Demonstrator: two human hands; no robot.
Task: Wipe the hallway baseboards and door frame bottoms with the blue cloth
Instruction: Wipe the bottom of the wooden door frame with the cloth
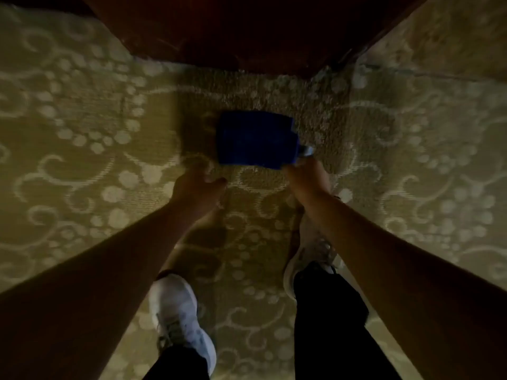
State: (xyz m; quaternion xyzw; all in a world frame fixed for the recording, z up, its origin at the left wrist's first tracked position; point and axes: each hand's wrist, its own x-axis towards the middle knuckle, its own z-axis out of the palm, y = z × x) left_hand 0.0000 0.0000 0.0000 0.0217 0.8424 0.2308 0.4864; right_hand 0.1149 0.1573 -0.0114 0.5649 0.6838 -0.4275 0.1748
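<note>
Right hand grips blue cloth; no writing legible.

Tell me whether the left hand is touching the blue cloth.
Apart. The head view shows patterned carpet between the left hand and the blue cloth; only the right hand grips the cloth's lower right corner.

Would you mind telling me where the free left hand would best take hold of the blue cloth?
Probably its lower left corner, from below: the blue cloth hangs spread out from the right hand at its lower right, and the left hand is just beneath that corner.
</note>
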